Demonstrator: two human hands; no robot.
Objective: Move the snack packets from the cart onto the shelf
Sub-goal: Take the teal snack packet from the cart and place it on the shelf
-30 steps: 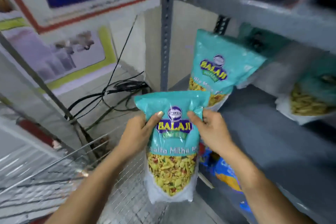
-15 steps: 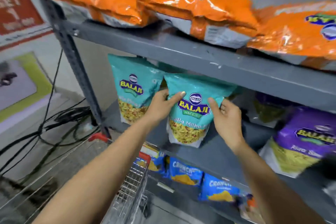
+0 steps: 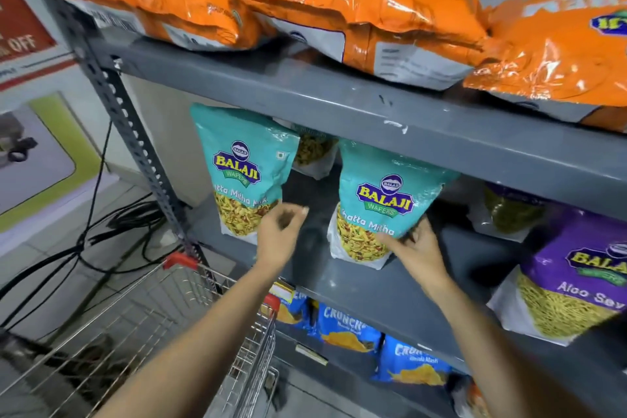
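A teal snack packet (image 3: 383, 200) stands upright on the grey middle shelf (image 3: 366, 285). My right hand (image 3: 415, 244) rests against its lower right corner, fingers spread on the bag. My left hand (image 3: 278, 231) is off the packet, blurred, fingers loosely curled and holding nothing, in the gap between this packet and another teal packet (image 3: 242, 170) standing at the shelf's left end. A third teal packet (image 3: 314, 149) shows behind them. The wire cart (image 3: 190, 322) with red corner caps is below my left arm; its contents are not visible.
Orange bags (image 3: 369, 13) lie on the shelf above. Purple packets (image 3: 576, 282) stand at the right of the middle shelf. Blue packets (image 3: 349, 329) fill the shelf below. The rack's perforated upright (image 3: 135, 146) stands at left, with black cables (image 3: 101, 234) on the floor beside it.
I carried the teal packet up from the cart and stood it on the middle shelf. My left hand has let go and pulled back; my right hand slid down to the packet's lower corner.
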